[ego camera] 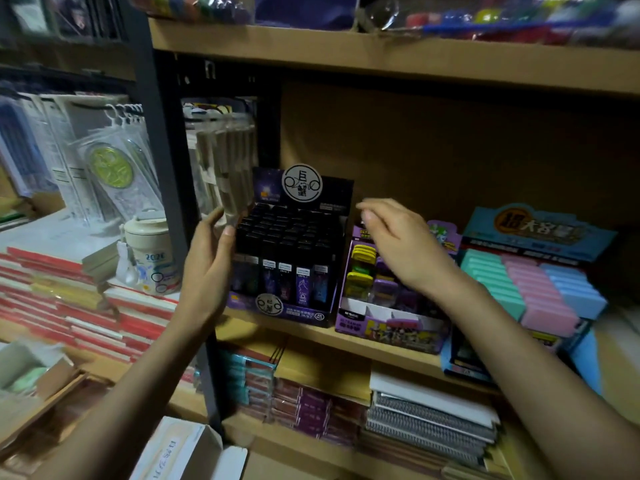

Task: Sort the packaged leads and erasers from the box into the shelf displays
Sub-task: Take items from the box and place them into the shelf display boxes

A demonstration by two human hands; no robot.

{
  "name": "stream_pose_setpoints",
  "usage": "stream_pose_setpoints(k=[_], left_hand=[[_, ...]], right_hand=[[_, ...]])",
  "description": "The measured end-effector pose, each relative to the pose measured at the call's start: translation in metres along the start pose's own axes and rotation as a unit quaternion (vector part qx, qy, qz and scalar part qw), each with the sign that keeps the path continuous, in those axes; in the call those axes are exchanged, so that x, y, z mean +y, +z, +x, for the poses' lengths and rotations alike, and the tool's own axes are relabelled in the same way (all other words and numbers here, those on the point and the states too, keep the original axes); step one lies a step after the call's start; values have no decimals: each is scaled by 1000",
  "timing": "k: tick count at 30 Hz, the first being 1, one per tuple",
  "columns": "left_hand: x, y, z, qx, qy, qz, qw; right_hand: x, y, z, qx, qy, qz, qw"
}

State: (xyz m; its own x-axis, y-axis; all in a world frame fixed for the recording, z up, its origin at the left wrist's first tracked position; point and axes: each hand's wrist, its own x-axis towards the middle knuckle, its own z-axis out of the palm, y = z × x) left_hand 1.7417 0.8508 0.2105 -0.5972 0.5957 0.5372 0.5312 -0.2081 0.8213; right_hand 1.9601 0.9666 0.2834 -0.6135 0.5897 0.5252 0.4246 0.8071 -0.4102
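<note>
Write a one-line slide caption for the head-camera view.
Left hand rests against the black display box on the shelf; right hand reaches above the purple display box beside it.

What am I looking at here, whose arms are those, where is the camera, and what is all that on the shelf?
No machine here: a person wears one camera on the head, so you see their own two arms reaching forward. On the wooden shelf stand three display boxes: a black box of leads, a purple box, and a blue box with pastel erasers. The left hand rests against the black box's left side. The right hand hovers over the purple box, blurred; whether it pinches anything is unclear.
</note>
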Motion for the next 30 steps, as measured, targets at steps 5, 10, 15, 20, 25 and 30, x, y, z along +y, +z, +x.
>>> stream_pose_setpoints(k=[5, 10, 15, 20, 25, 30], left_hand=[[48, 23, -30, -85, 146, 94, 981], [68, 74, -64, -151, 359, 324, 862], [58, 95, -75, -138, 331, 360, 861], [59, 104, -63, -176, 279, 339, 881], [56, 110, -55, -182, 265, 341, 883], [48, 110, -52, -164, 286, 340, 881]], right_hand=[[30, -28, -63, 5, 43, -135, 990], [27, -15, -97, -1, 19, -255, 967], [17, -5, -97, 82, -54, -271, 957], [18, 1, -61, 10, -44, -259, 965], [27, 5, -38, 14, 11, -197, 980], [36, 4, -34, -3, -24, -243, 970]])
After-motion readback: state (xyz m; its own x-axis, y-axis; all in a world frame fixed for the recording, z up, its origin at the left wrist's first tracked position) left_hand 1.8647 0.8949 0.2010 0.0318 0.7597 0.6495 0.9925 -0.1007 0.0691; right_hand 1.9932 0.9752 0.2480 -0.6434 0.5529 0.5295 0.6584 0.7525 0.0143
